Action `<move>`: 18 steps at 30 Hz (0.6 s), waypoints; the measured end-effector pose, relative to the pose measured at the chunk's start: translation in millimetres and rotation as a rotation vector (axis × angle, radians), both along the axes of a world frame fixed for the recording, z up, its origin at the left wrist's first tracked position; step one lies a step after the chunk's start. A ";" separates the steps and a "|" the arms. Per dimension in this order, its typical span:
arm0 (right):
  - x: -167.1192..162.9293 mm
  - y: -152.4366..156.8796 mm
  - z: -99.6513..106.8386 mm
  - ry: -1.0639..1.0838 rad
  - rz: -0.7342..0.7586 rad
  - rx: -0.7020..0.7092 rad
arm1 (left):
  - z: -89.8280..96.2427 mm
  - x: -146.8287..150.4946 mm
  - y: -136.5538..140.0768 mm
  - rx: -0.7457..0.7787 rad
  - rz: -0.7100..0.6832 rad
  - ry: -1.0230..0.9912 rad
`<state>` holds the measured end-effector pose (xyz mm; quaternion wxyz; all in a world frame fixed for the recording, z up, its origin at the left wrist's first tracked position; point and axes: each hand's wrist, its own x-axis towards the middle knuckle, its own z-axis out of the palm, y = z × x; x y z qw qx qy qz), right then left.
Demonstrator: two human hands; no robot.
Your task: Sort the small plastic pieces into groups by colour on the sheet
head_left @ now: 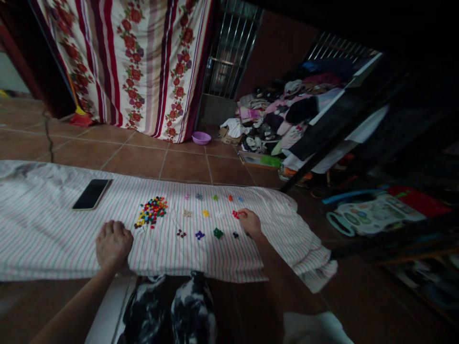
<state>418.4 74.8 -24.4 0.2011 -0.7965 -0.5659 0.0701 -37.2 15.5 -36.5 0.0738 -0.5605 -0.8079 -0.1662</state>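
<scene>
My right hand (250, 222) is at the right end of the middle row, its thumb and fingers pinched together at a small cluster of red beads (235, 214). A red bead seems to be at the fingertips, though it is tiny and partly hidden. My left hand (114, 242) rests palm down on the striped cloth, fingers slightly bent and apart, holding nothing. Beside it lies a mixed heap of colourful beads (154, 210), with white beads (139, 230) at its near edge. Small single-colour groups stand in rows, including yellow beads (205, 213), dark green beads (218, 233) and blue beads (200, 235).
A phone (92, 194) lies on the left of the striped cloth (53, 229). Beyond the cloth are a tiled floor, a purple basin (201, 138), a floral curtain (132, 71) and a broom (81, 117). Piled clothes (283, 110) stand at the back right.
</scene>
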 end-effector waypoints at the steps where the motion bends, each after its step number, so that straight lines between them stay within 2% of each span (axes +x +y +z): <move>1: 3.5 -0.6 -2.1 -0.008 0.001 -0.013 | -0.8 -0.3 0.3 0.001 0.000 0.003; 9: 12.9 1.9 -14.7 -0.028 -0.006 -0.064 | -4.1 -1.8 0.4 0.026 -0.009 0.030; 15: 17.5 4.5 -15.2 0.052 0.049 -0.050 | -0.8 0.3 0.5 0.007 0.004 0.015; 18: 21.8 5.3 -13.3 0.025 0.052 -0.105 | -1.3 0.2 0.9 0.001 0.006 0.020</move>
